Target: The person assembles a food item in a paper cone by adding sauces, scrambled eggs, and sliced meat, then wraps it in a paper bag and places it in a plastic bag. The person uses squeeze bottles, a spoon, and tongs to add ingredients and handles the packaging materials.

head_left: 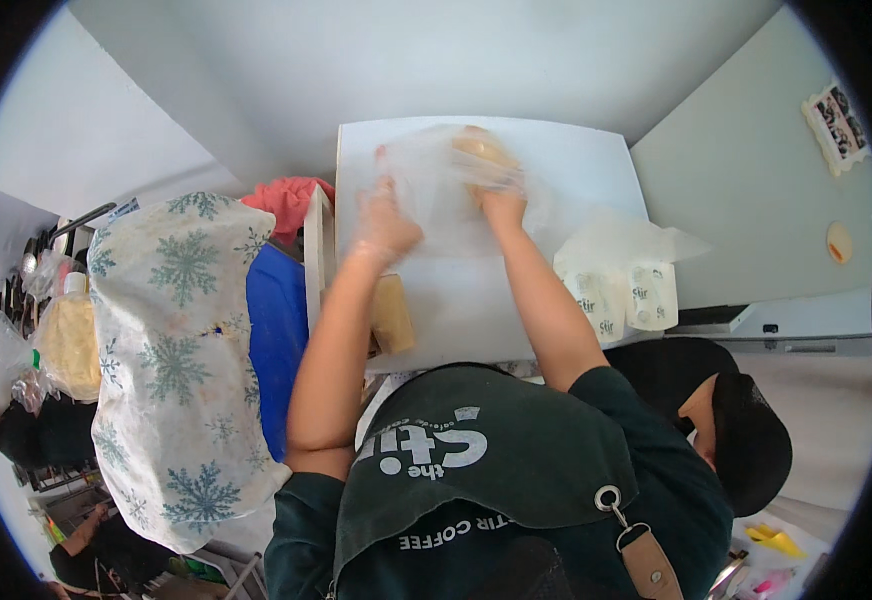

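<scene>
Both my hands are over a white tabletop (466,330), with a thin clear plastic bag (426,190) stretched between them. My right hand (501,203) grips the bag, its fingers partly covered by the film. A tan, rounded thing (486,148) lies at those fingers, seen through the plastic; blur hides its exact kind. On the other side of the bag, my left hand (389,228) is smeared by motion, so its finger pose is unclear. A small brown block-shaped packet (393,315) rests beside my left forearm.
White printed paper packs (649,297) with a translucent sheet stand at the table's right side. To the left, a snowflake-patterned cloth (181,370) covers something beside a blue surface (278,345). A pink cloth (291,205) lies behind. A person in a black cap (753,445) is close at right.
</scene>
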A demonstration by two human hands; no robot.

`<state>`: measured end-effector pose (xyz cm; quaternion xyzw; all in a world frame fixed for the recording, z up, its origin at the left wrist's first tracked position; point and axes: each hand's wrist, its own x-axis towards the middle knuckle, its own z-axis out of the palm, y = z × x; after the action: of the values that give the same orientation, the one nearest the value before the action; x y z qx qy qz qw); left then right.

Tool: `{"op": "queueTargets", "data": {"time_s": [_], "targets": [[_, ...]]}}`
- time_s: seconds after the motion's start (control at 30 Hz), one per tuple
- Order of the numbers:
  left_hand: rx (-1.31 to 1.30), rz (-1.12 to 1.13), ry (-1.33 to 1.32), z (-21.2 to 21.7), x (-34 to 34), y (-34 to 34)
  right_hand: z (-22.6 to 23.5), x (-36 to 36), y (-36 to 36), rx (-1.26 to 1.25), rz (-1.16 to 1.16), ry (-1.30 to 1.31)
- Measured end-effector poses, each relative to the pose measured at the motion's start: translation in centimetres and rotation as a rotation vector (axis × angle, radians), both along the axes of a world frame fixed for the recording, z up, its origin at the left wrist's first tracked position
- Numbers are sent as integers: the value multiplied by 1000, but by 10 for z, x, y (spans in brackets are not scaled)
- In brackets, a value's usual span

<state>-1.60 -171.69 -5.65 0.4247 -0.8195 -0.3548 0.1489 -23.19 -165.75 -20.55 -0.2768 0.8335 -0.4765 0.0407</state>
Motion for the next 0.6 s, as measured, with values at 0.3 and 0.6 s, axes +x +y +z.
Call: {"op": "queueTargets", "data": {"time_s": [0.3, 0.6], "targets": [[-1009, -3, 108, 70, -30, 62, 17, -11, -4, 218, 90, -300], [-670, -110, -376, 16, -102, -53, 7, -13, -3, -45, 82, 16]]}}
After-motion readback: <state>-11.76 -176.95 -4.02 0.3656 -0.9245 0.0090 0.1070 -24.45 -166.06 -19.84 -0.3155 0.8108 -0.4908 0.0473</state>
